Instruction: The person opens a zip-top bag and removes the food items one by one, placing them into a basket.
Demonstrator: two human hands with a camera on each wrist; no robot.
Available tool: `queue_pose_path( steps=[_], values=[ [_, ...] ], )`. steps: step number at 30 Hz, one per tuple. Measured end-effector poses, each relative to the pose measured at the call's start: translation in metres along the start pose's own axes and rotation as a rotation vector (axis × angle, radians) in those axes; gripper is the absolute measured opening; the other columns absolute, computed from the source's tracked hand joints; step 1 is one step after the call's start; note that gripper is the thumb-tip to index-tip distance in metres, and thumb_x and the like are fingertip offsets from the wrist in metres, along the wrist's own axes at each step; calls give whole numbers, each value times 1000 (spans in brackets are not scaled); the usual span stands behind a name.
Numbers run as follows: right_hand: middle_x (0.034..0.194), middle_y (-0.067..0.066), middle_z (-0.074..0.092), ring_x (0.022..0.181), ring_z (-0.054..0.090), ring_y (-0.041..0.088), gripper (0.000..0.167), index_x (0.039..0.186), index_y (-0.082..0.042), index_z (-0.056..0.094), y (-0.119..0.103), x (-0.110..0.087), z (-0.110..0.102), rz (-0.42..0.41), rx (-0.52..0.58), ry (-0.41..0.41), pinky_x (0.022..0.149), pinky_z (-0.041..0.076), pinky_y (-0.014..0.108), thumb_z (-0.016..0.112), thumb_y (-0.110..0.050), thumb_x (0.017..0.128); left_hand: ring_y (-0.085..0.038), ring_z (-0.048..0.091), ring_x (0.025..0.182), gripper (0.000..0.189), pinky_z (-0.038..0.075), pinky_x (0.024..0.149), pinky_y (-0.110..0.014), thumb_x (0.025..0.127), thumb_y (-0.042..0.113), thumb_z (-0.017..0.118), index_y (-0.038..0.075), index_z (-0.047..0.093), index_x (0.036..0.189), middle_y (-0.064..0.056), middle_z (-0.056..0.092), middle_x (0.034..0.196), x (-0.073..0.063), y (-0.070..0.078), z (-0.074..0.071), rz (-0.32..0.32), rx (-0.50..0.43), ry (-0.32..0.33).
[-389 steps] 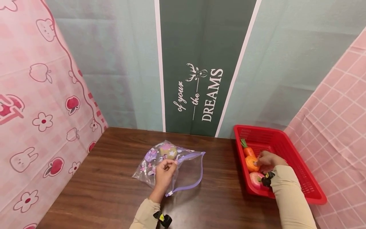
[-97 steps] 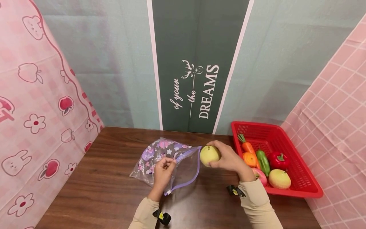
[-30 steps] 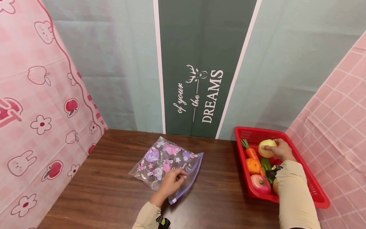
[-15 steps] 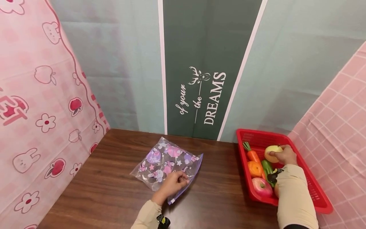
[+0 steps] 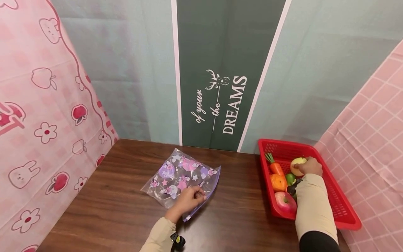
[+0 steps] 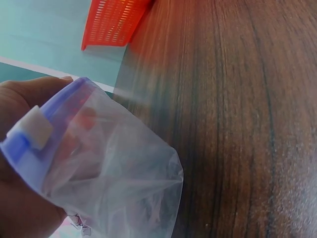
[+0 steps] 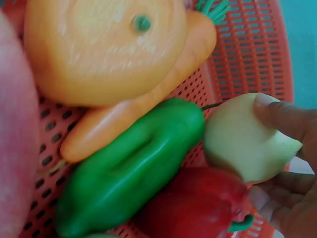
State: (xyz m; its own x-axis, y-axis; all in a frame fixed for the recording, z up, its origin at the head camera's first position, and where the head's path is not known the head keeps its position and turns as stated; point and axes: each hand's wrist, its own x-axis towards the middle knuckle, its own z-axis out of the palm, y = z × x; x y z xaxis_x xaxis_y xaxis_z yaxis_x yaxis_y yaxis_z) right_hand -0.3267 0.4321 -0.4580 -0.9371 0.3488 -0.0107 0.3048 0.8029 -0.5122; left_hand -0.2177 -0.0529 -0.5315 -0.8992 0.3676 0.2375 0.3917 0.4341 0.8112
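In the head view my right hand holds a round yellow-green pear inside the far part of the red basket. The right wrist view shows thumb and fingers curled about the pear, close beside a green pepper and a red bell pepper. My left hand pinches the purple zip edge of a clear printed slider bag, which lies flat on the table. In the left wrist view the bag's white slider sits near that hand.
Along the basket's left side lie a carrot, an orange fruit and a pink apple. The dark wooden table runs back to a grey-green curtain. Pink patterned cloths hang on both sides.
The pear has gone from the bag's mouth to the basket and come down lower there. The bag, bulging at first, now lies flat. My left hand has shifted toward its zip edge.
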Motion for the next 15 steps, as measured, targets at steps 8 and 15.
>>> queue_pose_path(
  steps=[8, 15],
  values=[
    [63, 15, 49, 63, 50, 38, 27, 68, 0, 50, 0, -10, -6, 0, -84, -53, 56, 43, 45, 58, -23, 78, -1, 47, 56, 7, 42, 52, -21, 80, 10, 68, 6, 65, 85, 9, 54, 64, 0, 1, 0, 12, 5, 2],
    [63, 17, 51, 63, 51, 38, 23, 64, 0, 52, 10, -3, -9, 5, -110, -84, 55, 44, 44, 54, -20, 75, -1, 48, 58, 7, 43, 53, -20, 80, 6, 67, 4, 65, 86, 8, 55, 65, 0, 5, 0, 37, 3, 2]
  ],
)
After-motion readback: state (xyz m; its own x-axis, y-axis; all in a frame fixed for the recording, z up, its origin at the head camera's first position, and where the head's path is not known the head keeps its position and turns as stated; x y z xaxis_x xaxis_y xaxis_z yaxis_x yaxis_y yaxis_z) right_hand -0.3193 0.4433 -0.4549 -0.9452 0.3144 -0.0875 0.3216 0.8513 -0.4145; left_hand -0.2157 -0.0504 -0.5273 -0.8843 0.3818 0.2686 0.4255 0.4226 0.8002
